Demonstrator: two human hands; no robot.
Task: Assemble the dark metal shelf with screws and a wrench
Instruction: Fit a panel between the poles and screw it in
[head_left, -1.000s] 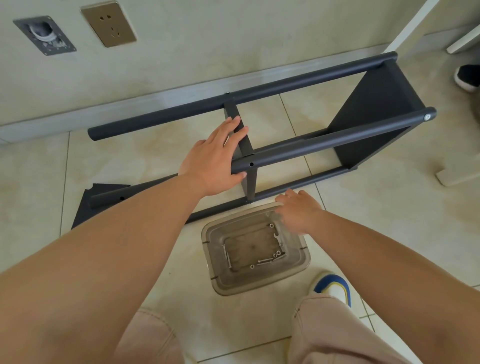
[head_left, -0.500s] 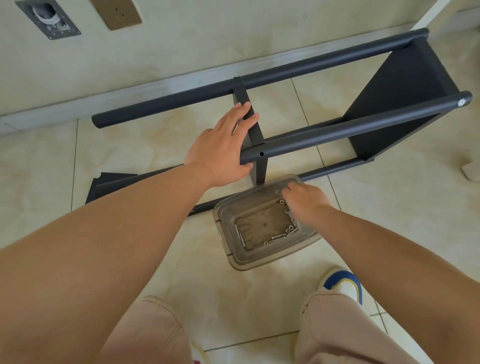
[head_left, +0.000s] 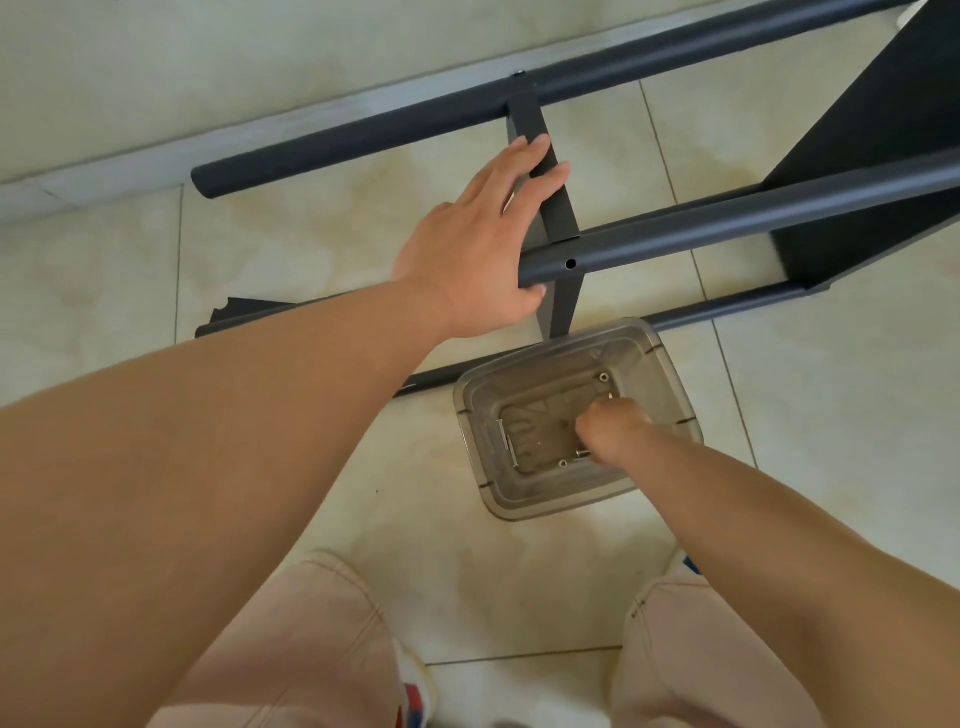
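The dark metal shelf (head_left: 727, 223) lies on its side on the tiled floor (head_left: 311, 234), parallel to the wall, with one solid end panel (head_left: 883, 130) at the right edge of view. Its near upper tube (head_left: 753, 218) ends just beside the flat cross brace (head_left: 545, 171), and an unfilled screw hole (head_left: 571, 263) shows close to that tube end.

The left hand (head_left: 478, 249) rests on the frame with the fingers extended along the cross brace and the palm against the tube end; it steadies the joint rather than grasping it. The right hand (head_left: 613, 431) reaches down into the clear plastic tray (head_left: 670, 374), which sits on the floor touching the lower tube. Its fingers are curled toward the tray bottom among the loose screws (head_left: 603, 378); whether a screw is already pinched cannot be determined.

Step in hand, as judged: retrieve one screw for the open hole.

- Pick a single screw by its head between thumb and forefinger, so that the thread points outward ready for insertion.
- Maintain left-hand pressure so that the brace and tube hole stay aligned.
- Start the thread by hand; a crooked start risks cross-threading.
- No wrench can be made out for certain in the tray; locate it before final tightening
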